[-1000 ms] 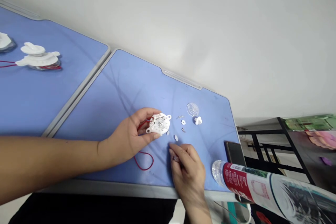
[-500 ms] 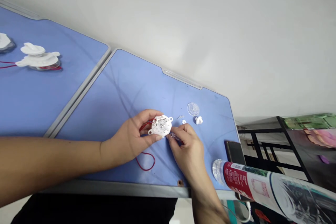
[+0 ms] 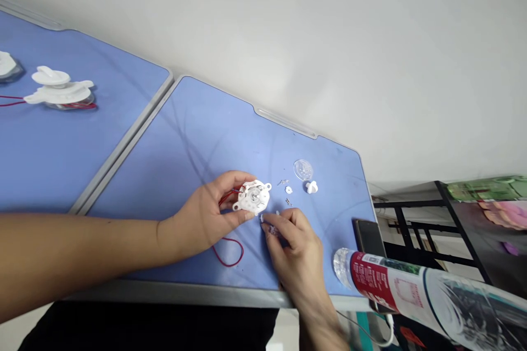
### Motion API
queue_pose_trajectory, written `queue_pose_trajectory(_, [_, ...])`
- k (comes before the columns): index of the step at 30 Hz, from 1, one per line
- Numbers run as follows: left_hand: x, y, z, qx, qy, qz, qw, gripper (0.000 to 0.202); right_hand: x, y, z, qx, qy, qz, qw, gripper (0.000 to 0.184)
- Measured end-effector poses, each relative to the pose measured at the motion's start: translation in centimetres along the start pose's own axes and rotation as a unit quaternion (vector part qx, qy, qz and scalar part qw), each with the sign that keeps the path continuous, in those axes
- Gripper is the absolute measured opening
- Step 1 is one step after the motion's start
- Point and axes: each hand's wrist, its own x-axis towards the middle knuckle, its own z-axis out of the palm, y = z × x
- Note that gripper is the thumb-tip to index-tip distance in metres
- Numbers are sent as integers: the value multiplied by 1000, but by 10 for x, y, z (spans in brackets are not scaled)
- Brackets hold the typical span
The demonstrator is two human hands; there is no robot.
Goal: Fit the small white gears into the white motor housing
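Note:
My left hand (image 3: 206, 219) grips a round white plastic mechanism (image 3: 252, 197) with red wires (image 3: 229, 247) trailing from it over the blue table (image 3: 197, 137). My right hand (image 3: 294, 247) is just right of and below the mechanism, its fingers pinched on a small clear tool or part that I cannot name. Beyond my fingers lie tiny loose parts: a small white gear (image 3: 289, 190), a metal clip (image 3: 282, 182), a white knob (image 3: 311, 187) and a clear round cover (image 3: 302, 169).
A plastic bottle with a red label (image 3: 370, 279) lies at the right, next to a dark phone (image 3: 368, 237) at the table's edge. Another white mechanism (image 3: 57, 93) with red wire sits on the neighbouring blue table at left. A black rack (image 3: 444, 214) stands at right.
My right hand went up to the mechanism's right edge half a second ago and has now drawn back slightly toward me. The left hand keeps its hold on the mechanism.

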Motion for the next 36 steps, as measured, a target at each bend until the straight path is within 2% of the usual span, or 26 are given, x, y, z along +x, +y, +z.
queue_pose_trajectory(7, [-1,-2,-1,11,-2,-10,1000,46,-20,-5,-1,44,21,27,998,23])
queue_pose_trajectory(17, [0,-1,0,21,-9,-1,1000,43,-6,-14,13,19,19,30,999,25])
queue_pose_trajectory(23, [0,-1,0,10,-13,-1,1000,42,-12,-12,14,34,32,41,998,24])
queue_pose_trajectory(30, [-1,-1,0,21,-15,-2,1000,42,-16,-5,17,49,42,20,998,23])
queue_pose_trajectory(36, [-1,1,1,26,-10,-3,1000,41,-20,-12,14,52,58,34,996,21])
